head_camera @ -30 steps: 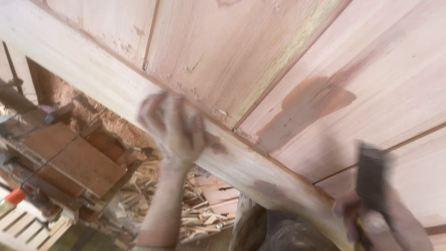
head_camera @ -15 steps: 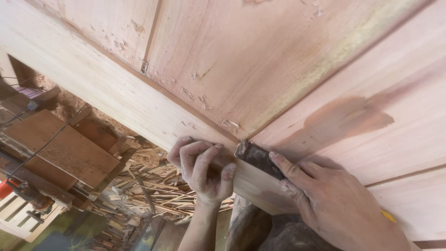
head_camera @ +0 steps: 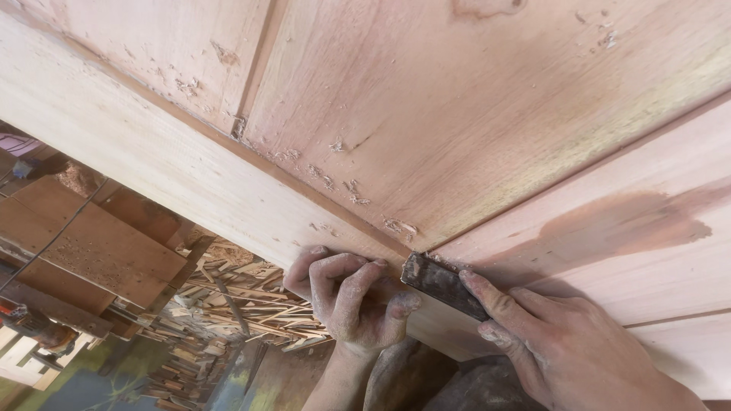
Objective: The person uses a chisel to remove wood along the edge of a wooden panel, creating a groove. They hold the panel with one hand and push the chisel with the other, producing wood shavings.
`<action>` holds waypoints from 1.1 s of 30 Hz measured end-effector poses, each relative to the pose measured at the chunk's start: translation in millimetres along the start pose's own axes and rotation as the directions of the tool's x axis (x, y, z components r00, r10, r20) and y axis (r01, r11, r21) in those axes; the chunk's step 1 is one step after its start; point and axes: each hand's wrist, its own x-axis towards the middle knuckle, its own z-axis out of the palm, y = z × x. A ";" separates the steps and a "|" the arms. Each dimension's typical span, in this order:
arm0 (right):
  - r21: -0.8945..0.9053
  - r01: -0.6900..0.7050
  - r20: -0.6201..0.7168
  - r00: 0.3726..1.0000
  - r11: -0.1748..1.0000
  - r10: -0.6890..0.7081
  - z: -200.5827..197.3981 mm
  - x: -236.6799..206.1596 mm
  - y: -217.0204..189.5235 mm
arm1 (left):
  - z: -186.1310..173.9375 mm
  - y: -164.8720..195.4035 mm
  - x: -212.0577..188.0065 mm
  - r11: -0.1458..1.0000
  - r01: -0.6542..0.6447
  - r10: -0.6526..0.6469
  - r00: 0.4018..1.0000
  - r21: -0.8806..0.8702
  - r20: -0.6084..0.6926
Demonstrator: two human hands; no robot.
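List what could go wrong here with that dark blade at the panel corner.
The blade sits right beside the left hand, so a slip might cut the thumb. The right hand presses it at the joint of the wooden door, where it may dig in and gouge the frame. The chipped groove edge may splinter further.

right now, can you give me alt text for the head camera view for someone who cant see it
Two dusty bare hands work at a pale wooden panelled door: the right hand presses a dark flat scraper blade into the corner of a recessed panel, while the left hand grips the frame rail beside it. Below the edge lie wood offcuts and stacked boards.
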 end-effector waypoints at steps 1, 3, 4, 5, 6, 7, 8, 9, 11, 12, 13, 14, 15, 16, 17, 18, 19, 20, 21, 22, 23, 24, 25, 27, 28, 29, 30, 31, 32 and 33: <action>0.001 0.000 -0.002 1.000 1.000 0.000 0.4 0.8 -1.5 | 0.0 -0.6 -0.7 1.000 0.002 -0.002 1.000 -0.005 0.005; -0.001 -0.009 -0.044 0.999 1.000 0.009 0.2 3.1 -6.3 | -0.3 -1.3 -1.9 1.000 0.002 -0.002 1.000 0.007 0.011; -0.005 -0.017 -0.085 0.996 1.000 0.016 0.0 4.9 -9.2 | -0.4 -1.5 -2.1 1.000 0.001 -0.001 1.000 0.010 0.013; -0.008 -0.026 -0.126 0.992 1.000 0.025 -0.7 6.5 -12.3 | -0.6 -1.5 -2.4 1.000 0.006 -0.006 1.000 0.007 0.011; 0.003 -0.047 -0.106 0.993 0.999 0.047 -1.8 8.4 -14.9 | -0.7 -1.5 -2.4 1.000 0.009 -0.009 1.000 0.003 0.009; 0.014 -0.066 -0.086 0.994 0.998 0.067 -3.0 10.7 -17.1 | -0.9 -1.4 -2.4 1.000 0.013 -0.013 1.000 0.002 0.005; 0.027 -0.082 -0.062 0.995 0.996 0.083 -4.4 12.6 -19.4 | -1.1 -1.3 -2.3 1.000 0.015 -0.015 1.000 -0.001 0.015; 0.029 -0.044 -0.097 0.994 0.999 0.047 -5.8 14.5 -21.4 | -1.2 -1.2 -2.2 1.000 0.018 -0.018 1.000 -0.001 0.024; 0.027 0.025 -0.172 0.985 0.999 -0.020 -8.9 17.5 -24.7 | -1.2 -1.2 -1.8 1.000 0.014 -0.014 1.000 0.001 0.021; 0.018 -0.067 -0.057 0.996 0.998 0.068 -10.4 18.3 -26.3 | -1.1 -1.2 -1.6 1.000 0.012 -0.011 1.000 -0.001 0.013; -0.004 -0.157 0.057 0.986 0.988 0.157 -11.4 19.4 -27.5 | -0.7 -1.1 -1.5 1.000 0.009 -0.009 1.000 -0.005 0.004; -0.035 -0.239 0.168 0.956 0.970 0.242 -12.1 20.1 -28.6 | -0.4 -1.1 -1.4 1.000 0.008 -0.007 1.000 -0.007 0.009; 0.000 -0.180 0.087 0.980 0.984 0.180 -12.1 20.8 -29.7 | -0.1 -0.9 -1.4 1.000 0.008 -0.007 1.000 -0.004 0.013; 0.030 -0.118 0.004 0.993 0.993 0.118 -11.6 21.3 -30.5 | 0.1 -0.7 -1.3 1.000 0.007 -0.007 1.000 -0.001 0.018; 0.053 -0.055 -0.082 0.995 0.997 0.059 -10.7 21.5 -30.9 | 0.3 -0.4 -1.4 1.000 0.009 -0.009 1.000 0.000 0.014; 0.039 -0.026 -0.122 0.992 0.999 0.031 -9.3 21.6 -30.9 | 0.6 -0.2 -1.4 1.000 0.011 -0.011 1.000 -0.002 0.011; 0.025 0.004 -0.162 0.987 1.000 0.000 -7.5 21.5 -30.6 | 0.7 0.0 -1.5 1.000 0.012 -0.012 1.000 -0.001 0.006; 0.010 0.033 -0.200 0.979 0.999 -0.031 -5.4 21.3 -30.2 | 0.9 0.2 -1.7 1.000 0.009 -0.009 1.000 0.008 0.004; 0.029 0.037 -0.208 0.978 0.999 -0.031 -3.2 20.6 -29.7 | 1.1 0.1 -1.9 1.000 0.007 -0.007 1.000 0.015 0.003; 0.046 0.041 -0.217 0.976 0.998 -0.030 -0.9 19.9 -29.4 | 1.3 -0.1 -2.1 1.000 0.003 -0.003 1.000 0.021 0.002; 0.063 0.044 -0.226 0.974 0.997 -0.029 1.4 19.4 -29.2 | 1.7 -0.4 -2.3 1.000 0.002 -0.002 1.000 0.019 0.001; 0.060 -0.035 -0.138 0.989 0.998 0.043 3.4 19.0 -29.7 | 1.9 -0.8 -2.5 1.000 0.002 -0.002 1.000 0.018 0.002; 0.051 -0.113 -0.050 0.992 0.992 0.116 5.5 19.0 -30.9 | 2.1 -1.2 -2.7 1.000 0.003 -0.003 1.000 0.017 0.003; 0.062 -0.087 -0.109 0.990 0.994 0.093 8.4 20.2 -35.1 | 1.9 -1.6 -2.8 1.000 -0.006 0.006 1.000 0.016 0.010; 0.074 0.019 -0.253 0.968 0.997 0.000 8.9 20.8 -37.8 | 1.6 -1.5 -2.6 1.000 -0.009 0.009 1.000 0.017 0.014; 0.070 0.124 -0.394 0.915 0.990 -0.087 8.5 20.9 -40.3 | 0.9 -1.1 -2.2 1.000 -0.010 0.010 1.000 0.016 0.019; 0.098 0.076 -0.359 0.933 0.992 -0.036 6.9 20.6 -42.0 | 0.2 -0.4 -1.4 1.000 -0.013 0.013 1.000 0.014 0.025; 0.124 0.027 -0.320 0.947 0.992 0.014 4.3 19.4 -42.9 | -0.9 0.5 -0.4 1.000 -0.014 0.014 0.999 0.011 0.031; 0.145 -0.021 -0.278 0.959 0.989 0.061 2.1 18.5 -43.8 | -1.9 1.5 0.8 1.000 -0.011 0.011 0.999 -0.004 0.037; 0.163 -0.048 -0.230 0.969 0.985 0.085 -2.2 15.4 -42.1 | -2.6 2.4 2.3 1.000 -0.008 0.009 0.999 -0.018 0.038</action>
